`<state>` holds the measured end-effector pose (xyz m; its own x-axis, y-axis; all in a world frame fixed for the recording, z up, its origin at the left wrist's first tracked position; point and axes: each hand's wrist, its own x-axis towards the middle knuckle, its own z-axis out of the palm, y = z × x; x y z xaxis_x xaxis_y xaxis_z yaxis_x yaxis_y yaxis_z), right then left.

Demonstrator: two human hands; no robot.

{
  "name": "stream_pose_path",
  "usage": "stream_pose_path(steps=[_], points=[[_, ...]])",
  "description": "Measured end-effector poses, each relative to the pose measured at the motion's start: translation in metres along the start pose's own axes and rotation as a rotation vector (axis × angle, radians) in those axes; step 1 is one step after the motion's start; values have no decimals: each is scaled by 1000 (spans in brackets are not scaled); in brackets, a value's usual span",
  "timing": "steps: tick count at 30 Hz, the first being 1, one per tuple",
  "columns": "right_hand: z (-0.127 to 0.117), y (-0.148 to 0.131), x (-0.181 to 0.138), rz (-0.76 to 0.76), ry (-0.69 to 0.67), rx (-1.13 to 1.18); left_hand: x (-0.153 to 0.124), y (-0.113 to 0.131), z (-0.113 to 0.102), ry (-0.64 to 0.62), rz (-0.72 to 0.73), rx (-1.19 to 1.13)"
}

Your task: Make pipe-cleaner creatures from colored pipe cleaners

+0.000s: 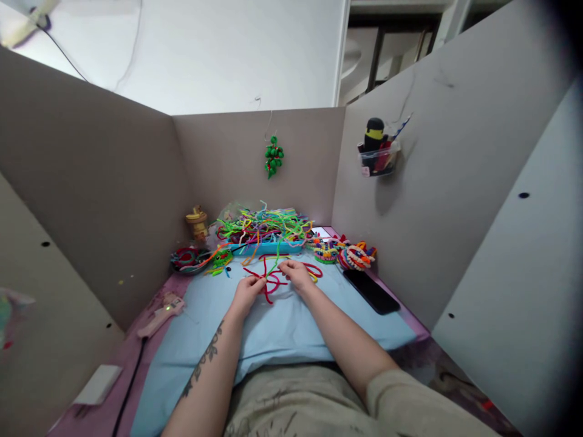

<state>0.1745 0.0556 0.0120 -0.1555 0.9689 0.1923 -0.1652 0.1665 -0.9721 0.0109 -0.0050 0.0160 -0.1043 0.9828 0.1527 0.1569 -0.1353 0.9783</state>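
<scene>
My left hand pinches several red pipe cleaners where they cross, their ends sticking out in different directions. A green pipe cleaner rises from that crossing toward the back. Close by on the right, my right hand has its thumb and finger pressed together beside the green stem; what lies between them is too small to make out. Beyond its fingers, a red pipe cleaner loop and a bit of yellow rest on the light blue cloth.
A blue tray heaped with colourful pipe cleaners stands behind my hands. To the left are a green pipe-cleaner figure, a dark bowl and a pink glue gun. Woven figures and a black phone lie right. Grey panels enclose the table.
</scene>
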Motion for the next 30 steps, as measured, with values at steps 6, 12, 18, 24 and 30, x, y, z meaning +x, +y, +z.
stream_pose_path(steps=[6,12,18,24,30], points=[[-4,-6,-1,-46,-92,-1,-1,4,0,3,-34,-158],[-2,-5,-2,-104,-47,22,-3,6,0,-55,-47,-155],[0,-2,1,172,-29,241,-5,6,3,-139,39,-16],[-10,-4,6,204,-106,176,-6,5,3,-199,80,59],[-19,-3,9,50,-102,-55,-6,6,3,-135,27,65]])
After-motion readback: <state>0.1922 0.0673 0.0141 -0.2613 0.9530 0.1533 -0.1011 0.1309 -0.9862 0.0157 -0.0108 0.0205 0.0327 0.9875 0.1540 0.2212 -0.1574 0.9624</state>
